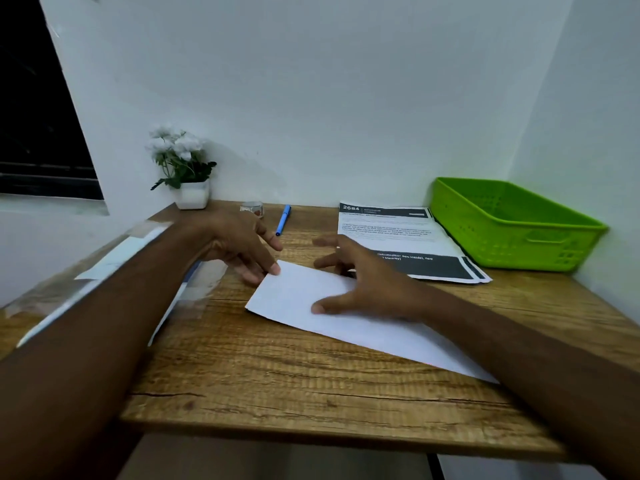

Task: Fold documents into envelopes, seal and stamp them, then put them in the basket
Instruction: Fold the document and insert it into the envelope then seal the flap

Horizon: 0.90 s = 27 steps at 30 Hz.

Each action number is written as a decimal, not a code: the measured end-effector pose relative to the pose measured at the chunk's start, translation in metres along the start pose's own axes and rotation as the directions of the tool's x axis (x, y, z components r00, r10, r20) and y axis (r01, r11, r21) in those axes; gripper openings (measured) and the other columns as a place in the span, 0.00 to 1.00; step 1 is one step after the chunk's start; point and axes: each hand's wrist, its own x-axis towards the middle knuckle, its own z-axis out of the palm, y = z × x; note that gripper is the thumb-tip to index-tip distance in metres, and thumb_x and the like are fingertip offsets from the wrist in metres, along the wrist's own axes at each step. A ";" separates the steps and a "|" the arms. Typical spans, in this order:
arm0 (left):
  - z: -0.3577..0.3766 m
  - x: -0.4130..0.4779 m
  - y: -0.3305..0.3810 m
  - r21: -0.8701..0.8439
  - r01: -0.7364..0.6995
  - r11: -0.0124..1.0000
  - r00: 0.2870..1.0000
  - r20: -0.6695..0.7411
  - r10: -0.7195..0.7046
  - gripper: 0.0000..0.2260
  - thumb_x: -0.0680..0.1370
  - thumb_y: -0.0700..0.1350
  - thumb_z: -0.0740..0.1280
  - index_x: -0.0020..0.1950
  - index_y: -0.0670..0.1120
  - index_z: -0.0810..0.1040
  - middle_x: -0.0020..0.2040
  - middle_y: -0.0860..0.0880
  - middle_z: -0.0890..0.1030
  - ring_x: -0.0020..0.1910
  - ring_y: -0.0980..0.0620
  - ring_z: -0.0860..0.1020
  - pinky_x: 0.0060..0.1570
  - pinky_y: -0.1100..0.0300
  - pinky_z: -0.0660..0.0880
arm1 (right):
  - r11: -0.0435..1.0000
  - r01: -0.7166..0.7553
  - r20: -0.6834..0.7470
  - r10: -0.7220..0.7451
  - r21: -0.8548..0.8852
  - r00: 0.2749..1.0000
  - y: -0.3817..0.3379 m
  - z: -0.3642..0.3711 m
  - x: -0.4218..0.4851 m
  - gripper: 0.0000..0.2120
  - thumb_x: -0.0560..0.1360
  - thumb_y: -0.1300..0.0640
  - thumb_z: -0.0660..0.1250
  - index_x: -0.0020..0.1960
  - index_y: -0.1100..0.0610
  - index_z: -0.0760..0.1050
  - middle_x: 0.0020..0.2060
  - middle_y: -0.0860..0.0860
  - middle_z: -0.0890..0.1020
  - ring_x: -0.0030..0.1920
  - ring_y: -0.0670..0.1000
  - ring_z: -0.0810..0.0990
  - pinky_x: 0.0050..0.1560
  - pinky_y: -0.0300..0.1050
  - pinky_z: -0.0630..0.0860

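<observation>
A folded white sheet of paper (301,299) lies slanted on the wooden table (277,386). My left hand (239,247) touches its far left corner with straight fingertips. My right hand (360,282) rests spread over the sheet's far edge, thumb pressing on the paper. A stack of printed documents (391,226) lies behind my right hand. The green basket (512,223) stands at the back right. Clear-wrapped envelopes (114,261) lie under my left forearm at the table's left side, blurred.
A blue pen (283,220) and a small roll of tape (252,207) lie near the back wall. A white pot of white flowers (187,168) stands at the back left. White walls close the back and right sides.
</observation>
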 end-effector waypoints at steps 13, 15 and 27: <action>-0.006 -0.011 0.001 -0.187 -0.129 0.974 0.980 0.126 0.154 0.19 0.71 0.27 0.68 0.60 0.40 0.76 0.45 0.41 0.85 0.43 0.47 0.84 0.35 0.57 0.81 | 0.959 -0.090 -0.133 0.129 0.268 0.983 -0.010 -0.017 0.037 0.24 0.69 0.66 0.76 0.62 0.55 0.75 0.37 0.49 0.82 0.33 0.41 0.79 0.33 0.29 0.72; -0.008 -0.011 0.000 -0.211 -0.153 0.966 0.976 0.123 0.181 0.19 0.71 0.26 0.68 0.60 0.40 0.76 0.44 0.42 0.85 0.43 0.47 0.84 0.35 0.57 0.81 | 0.954 -0.087 -0.141 0.132 0.285 0.981 -0.010 -0.017 0.042 0.23 0.70 0.67 0.75 0.62 0.55 0.75 0.36 0.48 0.81 0.32 0.41 0.79 0.33 0.28 0.73; -0.023 0.000 -0.014 0.045 0.013 0.999 1.000 0.006 -0.014 0.20 0.68 0.25 0.70 0.56 0.41 0.79 0.53 0.38 0.79 0.47 0.40 0.82 0.35 0.55 0.82 | 0.957 0.080 -0.116 -0.116 -0.280 0.986 0.006 0.001 0.024 0.12 0.66 0.41 0.76 0.46 0.43 0.81 0.49 0.39 0.81 0.53 0.42 0.78 0.57 0.52 0.74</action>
